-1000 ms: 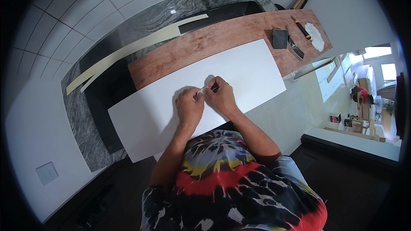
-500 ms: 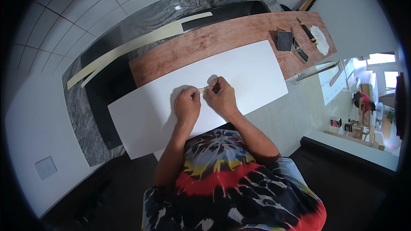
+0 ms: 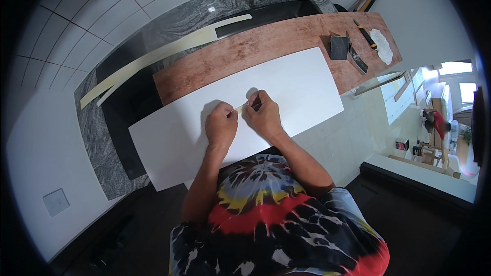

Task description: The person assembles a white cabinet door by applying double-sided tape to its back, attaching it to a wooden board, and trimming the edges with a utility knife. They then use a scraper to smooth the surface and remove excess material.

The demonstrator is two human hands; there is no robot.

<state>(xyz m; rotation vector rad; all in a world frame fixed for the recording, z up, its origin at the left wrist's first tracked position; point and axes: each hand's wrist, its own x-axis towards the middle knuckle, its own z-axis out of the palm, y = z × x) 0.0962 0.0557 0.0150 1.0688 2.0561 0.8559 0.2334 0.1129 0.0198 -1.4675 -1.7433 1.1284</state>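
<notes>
A short, narrow cream-coloured strip (image 3: 239,108) spans the small gap between my hands, above a large white board (image 3: 302,84). My left hand (image 3: 221,128) pinches one end between thumb and curled fingers. The other end is in the fingertips of my right hand (image 3: 265,116), whose thumb and forefinger form a loop. What the strip is made of cannot be made out. Both hands cast shadows on the white surface close beneath them.
Under the white board lies a reddish-brown board (image 3: 215,69), bridging a black sink (image 3: 240,29). At its right end are a black block (image 3: 339,48), a dark blade-like tool (image 3: 359,62), a black-and-yellow-handled tool (image 3: 365,35) and crumpled white material (image 3: 381,47). Long pale strips (image 3: 163,53) lie behind. Another person (image 3: 439,123) is far right.
My left hand has drawn slightly left, so the gap between the hands is wider and more of the strip shows. The far person in red has shifted posture.
</notes>
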